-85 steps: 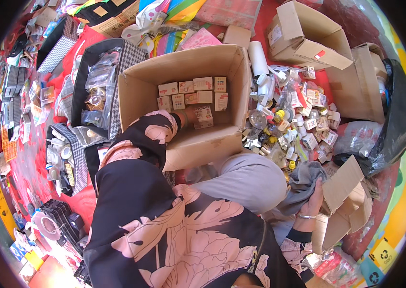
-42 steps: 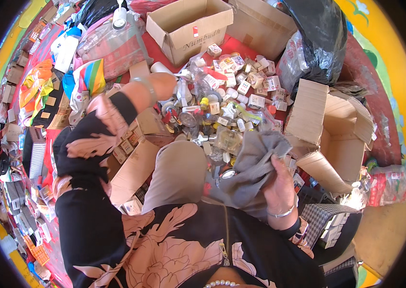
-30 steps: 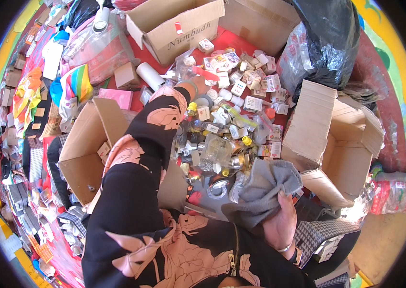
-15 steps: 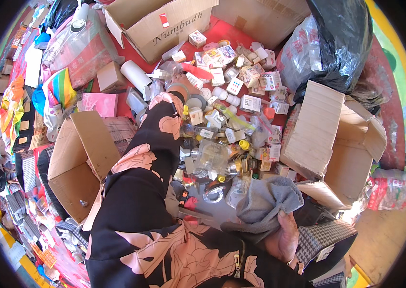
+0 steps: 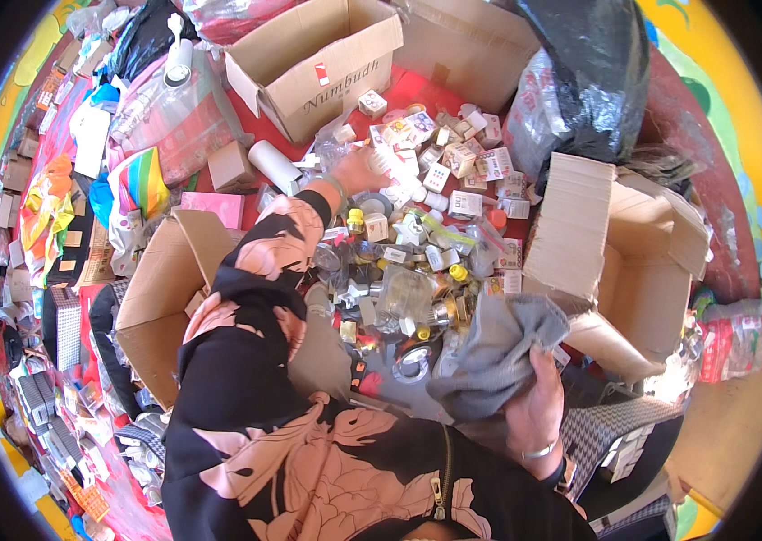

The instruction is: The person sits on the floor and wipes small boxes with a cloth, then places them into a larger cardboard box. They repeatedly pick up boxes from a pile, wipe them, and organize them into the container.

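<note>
Red ground (image 5: pixel 422 87) shows as a thin bare strip at twelve o'clock, between a carton (image 5: pixel 345 86) and the heaped small boxes and bottles (image 5: pixel 431 234). Since half a second ago, the left hand (image 5: pixel 354 171), also near twelve, has crept rightward over the heap; whether it holds the blurred pale item by its fingers, I can't tell. At four, the right hand (image 5: pixel 534 406) still clutches the grey cloth (image 5: pixel 503 356). Open-mouthed boxes hem the heap at nine (image 5: pixel 142 316) and three (image 5: pixel 566 230), leaving little free space.
</note>
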`<state>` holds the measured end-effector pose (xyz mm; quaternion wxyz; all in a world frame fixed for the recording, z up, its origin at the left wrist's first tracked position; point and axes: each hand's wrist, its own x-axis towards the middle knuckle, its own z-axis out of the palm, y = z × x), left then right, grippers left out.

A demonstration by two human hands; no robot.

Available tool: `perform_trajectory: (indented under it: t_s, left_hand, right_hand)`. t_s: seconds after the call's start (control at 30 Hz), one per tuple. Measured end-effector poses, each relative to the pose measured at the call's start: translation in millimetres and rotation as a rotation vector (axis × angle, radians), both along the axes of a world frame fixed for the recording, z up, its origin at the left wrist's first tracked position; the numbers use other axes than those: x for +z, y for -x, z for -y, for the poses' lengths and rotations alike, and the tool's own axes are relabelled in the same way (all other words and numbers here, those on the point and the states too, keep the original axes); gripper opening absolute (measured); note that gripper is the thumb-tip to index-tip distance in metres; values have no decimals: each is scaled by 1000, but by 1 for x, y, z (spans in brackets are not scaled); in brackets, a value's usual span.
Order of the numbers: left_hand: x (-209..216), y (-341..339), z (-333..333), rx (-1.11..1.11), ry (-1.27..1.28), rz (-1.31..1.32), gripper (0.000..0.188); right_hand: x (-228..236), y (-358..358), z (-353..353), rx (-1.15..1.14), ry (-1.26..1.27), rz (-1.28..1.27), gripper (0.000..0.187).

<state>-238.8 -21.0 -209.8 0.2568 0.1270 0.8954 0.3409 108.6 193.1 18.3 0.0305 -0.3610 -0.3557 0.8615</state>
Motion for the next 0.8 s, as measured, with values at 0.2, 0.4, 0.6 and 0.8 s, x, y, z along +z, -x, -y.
perform_trajectory:
  t_s: [0.2,0.4,0.6,0.8]
  left_hand:
    - [149,-74,4,-116,-1129,662,79]
    - [255,-165,10,-304,-1501,732,81]
    - [284,-229,-9,-84,-1870,783,79]
    - [275,-251,-36,144,-1889,718,50]
  right_hand:
    - [9,-13,-9,-160,24,-464,44]
    - [42,-20,-17,-151,112,-725,48]
    - [100,-10,-1,-70,-201,-951,46]
    - [102,18,50,189,-1783,-896,42]
